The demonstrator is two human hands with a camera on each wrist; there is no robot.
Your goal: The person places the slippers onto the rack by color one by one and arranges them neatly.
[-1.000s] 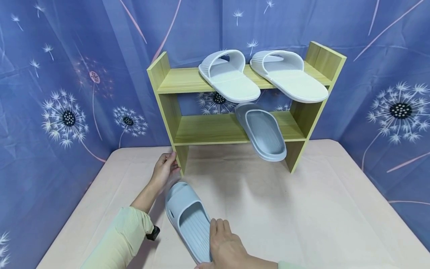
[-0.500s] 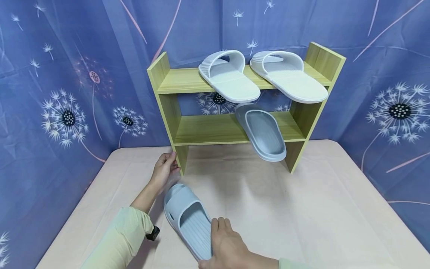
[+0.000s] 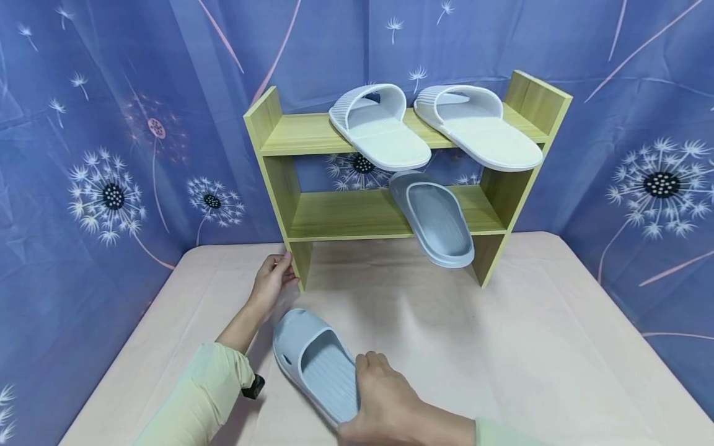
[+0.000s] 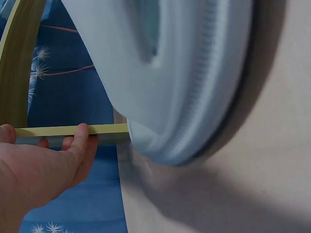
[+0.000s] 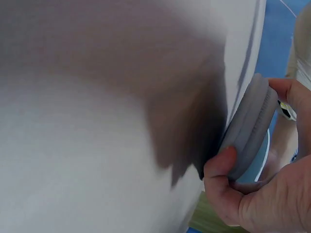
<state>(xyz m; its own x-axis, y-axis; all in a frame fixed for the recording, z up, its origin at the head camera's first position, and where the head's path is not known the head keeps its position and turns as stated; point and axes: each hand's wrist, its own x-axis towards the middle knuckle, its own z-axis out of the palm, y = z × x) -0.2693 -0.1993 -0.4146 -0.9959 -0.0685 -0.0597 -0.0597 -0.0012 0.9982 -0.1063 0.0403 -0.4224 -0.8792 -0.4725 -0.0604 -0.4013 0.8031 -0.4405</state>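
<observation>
A light blue slide slipper (image 3: 298, 339) hangs low over the table, toe pointing away, with my right hand (image 3: 387, 396) gripping its heel end. In the right wrist view, thumb and fingers of that hand (image 5: 272, 194) pinch the slipper's thick heel (image 5: 250, 121). My left hand (image 3: 270, 284) holds the lower left side panel of a wooden two-tier shoe rack (image 3: 340, 214). Seen from the left wrist, the left hand's fingers (image 4: 81, 141) lie along the panel's edge, while the slipper's toe (image 4: 160, 131) looms close beside it. The slipper's mate (image 3: 440, 217) sits on the rack's lower shelf.
Two white slippers (image 3: 385, 142) stand on the top shelf, heels jutting over the front edge. The mate on the lower shelf juts out likewise, right of centre. A pale cloth (image 3: 530, 347) covers the table; a blue dandelion-print curtain (image 3: 184, 124) surrounds it on three sides.
My right hand has shifted slightly right and away from me, turning the slipper a little, its toe now slightly nearer to me. The left hand stays at the rack's side panel.
</observation>
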